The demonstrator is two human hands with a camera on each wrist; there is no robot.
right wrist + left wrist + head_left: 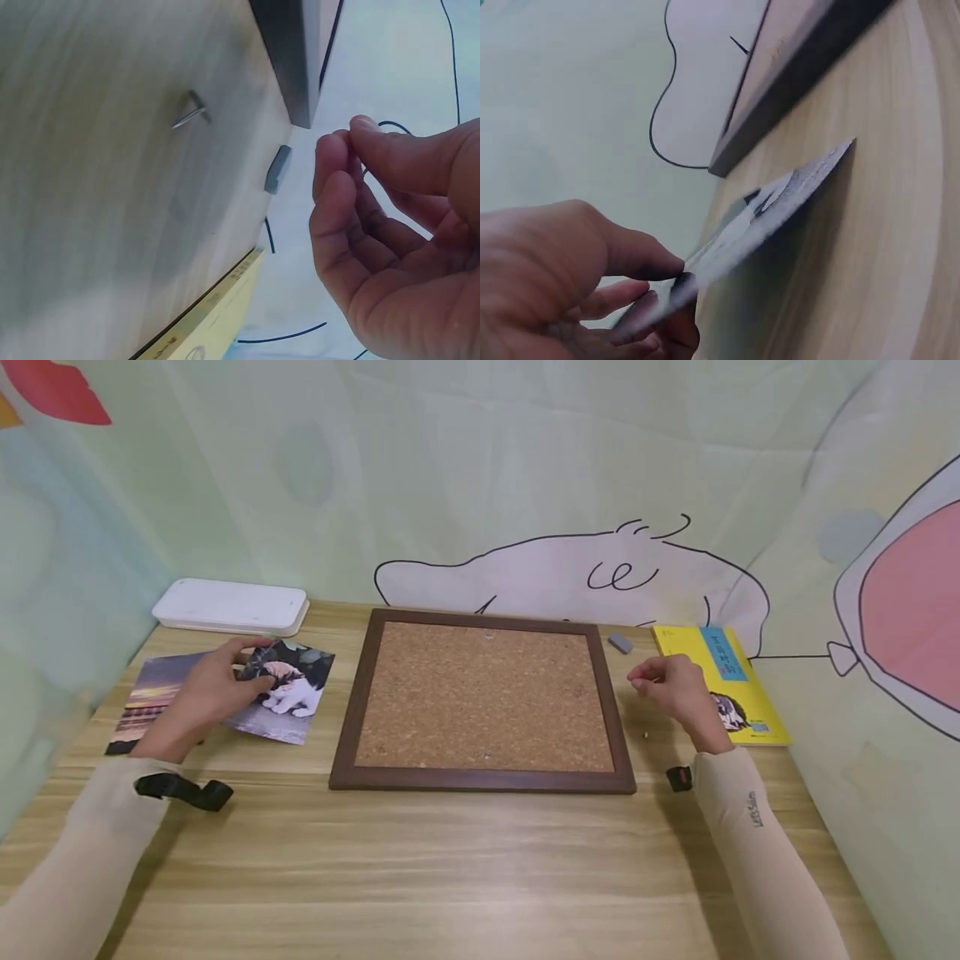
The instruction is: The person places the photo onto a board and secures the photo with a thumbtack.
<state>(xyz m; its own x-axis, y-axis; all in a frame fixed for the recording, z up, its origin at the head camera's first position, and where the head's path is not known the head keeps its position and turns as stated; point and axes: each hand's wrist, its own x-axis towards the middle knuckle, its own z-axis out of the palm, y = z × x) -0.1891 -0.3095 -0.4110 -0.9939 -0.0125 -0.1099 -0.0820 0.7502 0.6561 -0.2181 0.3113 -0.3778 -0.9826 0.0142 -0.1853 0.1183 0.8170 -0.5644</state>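
Note:
My left hand (pixel 213 689) pinches a photo of a cat (pixel 296 697) between thumb and fingers. In the left wrist view the photo (pixel 742 232) is tilted, its far corner nearest the table. Under that hand lies a sunset photo (pixel 153 685). A cork board (pixel 487 693) in a brown frame lies between the hands. My right hand (pixel 671 685) hovers right of it, thumb and fingertip together; in the right wrist view nothing shows between the fingertips (pixel 337 187). A small metal thumbtack (pixel 191 112) lies on the table below that hand.
A white case (pixel 231 604) stands at the back left. A grey eraser-like block (pixel 620 643) lies behind the right hand, and a yellow book (pixel 753 693) is at the right. A printed cloth backdrop (pixel 450 468) surrounds the wooden table (pixel 420 868).

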